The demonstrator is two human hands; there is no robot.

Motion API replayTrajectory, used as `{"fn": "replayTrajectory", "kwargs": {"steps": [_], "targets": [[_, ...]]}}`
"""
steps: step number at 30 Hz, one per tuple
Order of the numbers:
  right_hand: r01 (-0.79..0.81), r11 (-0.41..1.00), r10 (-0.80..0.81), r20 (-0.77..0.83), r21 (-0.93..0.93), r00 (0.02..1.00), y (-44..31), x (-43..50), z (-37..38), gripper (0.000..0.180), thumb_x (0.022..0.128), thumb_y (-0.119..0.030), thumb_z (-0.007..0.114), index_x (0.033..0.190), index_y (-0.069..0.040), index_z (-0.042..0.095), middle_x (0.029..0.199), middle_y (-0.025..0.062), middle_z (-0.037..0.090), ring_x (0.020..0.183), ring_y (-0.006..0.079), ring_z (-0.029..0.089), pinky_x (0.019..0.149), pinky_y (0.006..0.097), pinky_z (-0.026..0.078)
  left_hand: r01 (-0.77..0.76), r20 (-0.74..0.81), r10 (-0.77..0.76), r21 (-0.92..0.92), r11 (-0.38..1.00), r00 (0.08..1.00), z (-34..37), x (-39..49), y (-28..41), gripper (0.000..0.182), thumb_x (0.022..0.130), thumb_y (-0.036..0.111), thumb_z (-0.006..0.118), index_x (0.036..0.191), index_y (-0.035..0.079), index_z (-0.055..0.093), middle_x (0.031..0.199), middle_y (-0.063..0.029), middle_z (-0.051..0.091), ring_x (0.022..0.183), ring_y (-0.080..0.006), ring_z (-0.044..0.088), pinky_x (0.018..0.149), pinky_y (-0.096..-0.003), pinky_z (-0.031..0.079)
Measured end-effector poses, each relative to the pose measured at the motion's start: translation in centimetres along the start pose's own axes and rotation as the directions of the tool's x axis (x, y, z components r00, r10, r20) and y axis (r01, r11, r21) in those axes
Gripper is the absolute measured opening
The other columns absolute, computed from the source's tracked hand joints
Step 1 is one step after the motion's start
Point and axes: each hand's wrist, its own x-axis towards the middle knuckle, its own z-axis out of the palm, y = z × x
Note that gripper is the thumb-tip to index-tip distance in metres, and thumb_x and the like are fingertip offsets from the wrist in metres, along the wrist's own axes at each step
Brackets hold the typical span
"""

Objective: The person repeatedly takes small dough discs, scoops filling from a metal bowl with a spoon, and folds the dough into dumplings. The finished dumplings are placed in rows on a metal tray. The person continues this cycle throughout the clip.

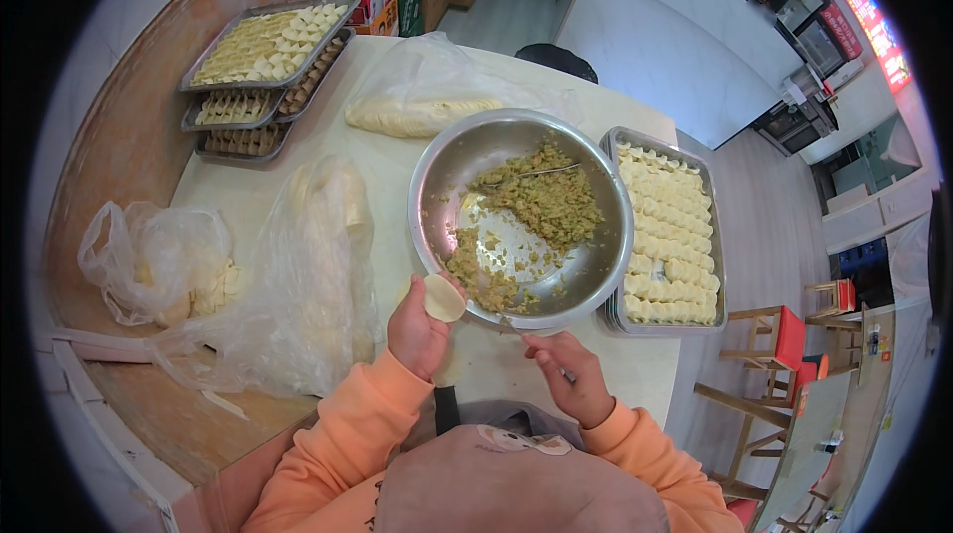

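A round dough wrapper (444, 299) rests in my left hand (415, 338), held at the near rim of a large stainless steel bowl (445, 174). My right hand (572, 375) grips a thin metal utensil (512, 327), its tip near the bowl's front edge; the tip's shape is too small to tell. Chopped greenish filling (558, 202) is heaped toward the bowl's far right, with looser bits nearer me. Another metal utensil (551, 171) lies in that heap. Right of the bowl, a tray (721, 235) carries rows of folded dumplings (666, 250).
Stacked dumpling trays (287, 97) stand at the table's far left. Plastic bags with wrappers (421, 116) and pale dough (320, 257) flank the bowl; a knotted bag (160, 250) sits further left. A black stool (557, 60) is behind the table, red-seated stools (791, 339) at right.
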Motion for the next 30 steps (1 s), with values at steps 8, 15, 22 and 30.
{"fn": "replayTrajectory", "kwargs": {"steps": [8,15,22,30], "targets": [[-0.163,0.298,0.475,0.003,0.941,0.88,2.4,-0.8,-0.1,0.031,0.102,-0.02,0.048,0.115,0.005,0.062,0.1,0.0141,0.066,0.085,0.017,0.056,0.077,0.0289,0.045,-0.003,0.061,-0.005,0.122,0.993,0.998,2.6,-0.9,0.1,0.039,0.106,0.031,0.033,0.122,-0.001,0.049,0.121,-0.015,0.059,0.114,-0.0273,0.057,0.1,-0.0408,0.045],[-0.058,0.527,0.283,-0.111,0.848,0.953,2.3,-1.4,-0.1,0.021,0.094,-0.004,0.056,0.111,0.007,0.063,0.105,0.0149,0.066,0.087,0.0164,0.056,0.082,0.0293,0.046,0.085,0.183,-0.096,0.066,0.994,0.979,5.9,-1.6,-2.2,0.035,0.105,0.022,0.033,0.124,-0.004,0.047,0.124,-0.0182,0.056,0.12,-0.0281,0.053,0.104,-0.042,0.042],[-0.054,0.519,0.33,-0.141,0.853,0.934,3.1,-2.3,1.0,0.02,0.094,-0.004,0.057,0.109,0.006,0.064,0.105,0.0143,0.066,0.087,0.0164,0.056,0.082,0.0291,0.045,0.011,0.15,-0.013,0.016,1.0,0.989,5.3,-0.4,-3.4,0.035,0.105,0.017,0.031,0.127,-0.007,0.043,0.127,-0.0201,0.053,0.12,-0.031,0.052,0.106,-0.0427,0.042],[-0.052,0.998,0.062,-0.284,0.045,0.957,2.3,2.5,-0.8,0.019,0.092,-0.014,0.061,0.104,-0.002,0.069,0.09,0.0121,0.067,0.082,0.0243,0.058,0.074,0.0331,0.046,0.052,0.086,-0.054,0.02,0.998,0.995,6.3,-0.9,-0.2,0.036,0.104,0.02,0.035,0.128,-0.006,0.043,0.127,-0.0169,0.053,0.119,-0.0296,0.053,0.105,-0.0431,0.043]]}}
